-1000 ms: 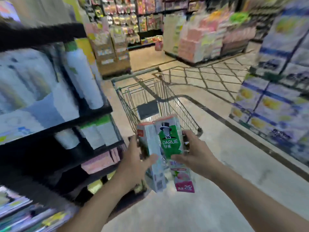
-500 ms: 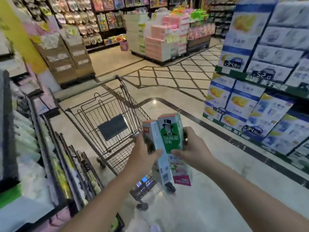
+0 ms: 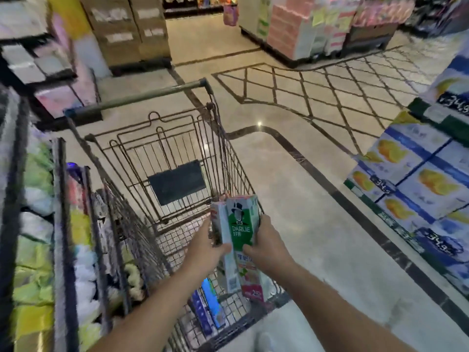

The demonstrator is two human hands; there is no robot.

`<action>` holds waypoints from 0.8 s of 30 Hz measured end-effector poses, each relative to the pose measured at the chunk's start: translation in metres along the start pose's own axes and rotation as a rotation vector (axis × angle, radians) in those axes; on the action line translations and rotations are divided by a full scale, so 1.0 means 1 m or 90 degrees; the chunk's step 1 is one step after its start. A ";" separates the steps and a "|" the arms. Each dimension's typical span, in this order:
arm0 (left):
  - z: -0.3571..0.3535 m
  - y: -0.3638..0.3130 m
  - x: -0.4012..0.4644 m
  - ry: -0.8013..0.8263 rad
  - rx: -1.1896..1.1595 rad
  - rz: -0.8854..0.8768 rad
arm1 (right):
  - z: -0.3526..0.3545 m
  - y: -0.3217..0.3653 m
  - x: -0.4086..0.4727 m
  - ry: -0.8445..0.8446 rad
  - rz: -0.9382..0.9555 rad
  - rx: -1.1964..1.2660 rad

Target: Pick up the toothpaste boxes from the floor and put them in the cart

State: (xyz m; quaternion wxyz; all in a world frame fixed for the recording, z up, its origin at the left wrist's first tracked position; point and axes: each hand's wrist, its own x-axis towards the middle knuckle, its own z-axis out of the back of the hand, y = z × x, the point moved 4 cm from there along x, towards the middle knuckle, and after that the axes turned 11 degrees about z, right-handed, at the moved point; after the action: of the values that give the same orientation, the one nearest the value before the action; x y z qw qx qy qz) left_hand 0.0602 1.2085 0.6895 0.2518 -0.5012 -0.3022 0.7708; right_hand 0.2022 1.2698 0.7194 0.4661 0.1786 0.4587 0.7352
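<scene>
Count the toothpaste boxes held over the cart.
2 show: a green Darlie box in front, a pale box at its left, both gripped upright between the left hand and right hand over the cart. More may be hidden.

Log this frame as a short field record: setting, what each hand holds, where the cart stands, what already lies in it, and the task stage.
setting: shop aisle, shelves on the left, stacked cartons on the right
left hand: grip on the left side of the toothpaste boxes
right hand: grip on their right side
boxes: held together upright, over the cart's near end
cart: wire, beside the left shelves, handle at the far end
in cart: blue packages on the near floor of the basket
stage: boxes not yet released into the cart
</scene>
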 end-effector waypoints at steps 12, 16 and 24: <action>-0.089 0.197 0.187 -0.046 0.031 0.278 | -0.146 -0.241 0.107 0.203 -0.139 -0.124; -0.109 0.240 0.203 -0.016 0.133 0.344 | -0.168 -0.280 0.108 0.242 -0.210 -0.149; -0.110 0.254 0.201 -0.109 0.426 0.344 | -0.207 -0.281 0.094 0.364 -0.236 -0.168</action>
State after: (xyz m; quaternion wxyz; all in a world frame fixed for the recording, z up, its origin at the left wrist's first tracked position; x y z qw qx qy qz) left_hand 0.0653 1.1952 0.3476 0.1638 -0.3871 0.0866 0.9032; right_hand 0.1592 1.2854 0.3606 0.4636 -0.1818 0.4961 0.7113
